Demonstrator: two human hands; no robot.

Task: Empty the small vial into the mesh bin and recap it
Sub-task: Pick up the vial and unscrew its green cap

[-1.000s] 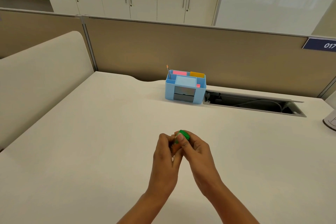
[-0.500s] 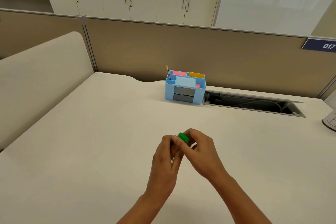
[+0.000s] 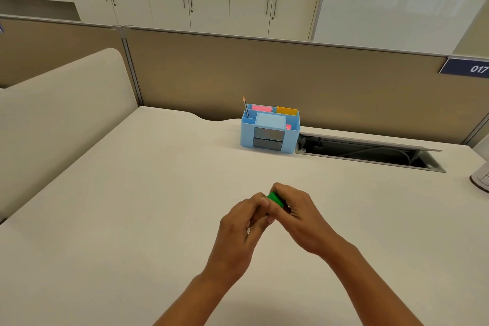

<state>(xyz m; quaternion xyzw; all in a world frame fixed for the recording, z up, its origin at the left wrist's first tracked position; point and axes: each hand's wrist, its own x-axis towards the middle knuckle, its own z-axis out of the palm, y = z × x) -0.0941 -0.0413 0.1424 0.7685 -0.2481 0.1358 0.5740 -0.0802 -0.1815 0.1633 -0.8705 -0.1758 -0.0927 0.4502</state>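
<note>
Both hands meet over the middle of the white desk. My left hand [image 3: 244,222] is wrapped around the small vial, whose body is hidden inside the fingers. The vial's green cap [image 3: 275,199] shows between the two hands, and the fingertips of my right hand [image 3: 296,213] are pinched on it. I cannot tell whether the cap sits on the vial or is off it. The blue desk organiser [image 3: 270,128] with a mesh-fronted drawer stands farther back, apart from the hands.
An open cable tray [image 3: 370,152] is recessed in the desk right of the organiser. A tan partition [image 3: 291,74] closes the back. A pencil [image 3: 245,106] sticks up from the organiser. A white object [image 3: 480,177] sits at the right edge.
The right hand's fingers have shifted around the green cap, and the hand has turned. Both hands stay in the same spot over the desk.
</note>
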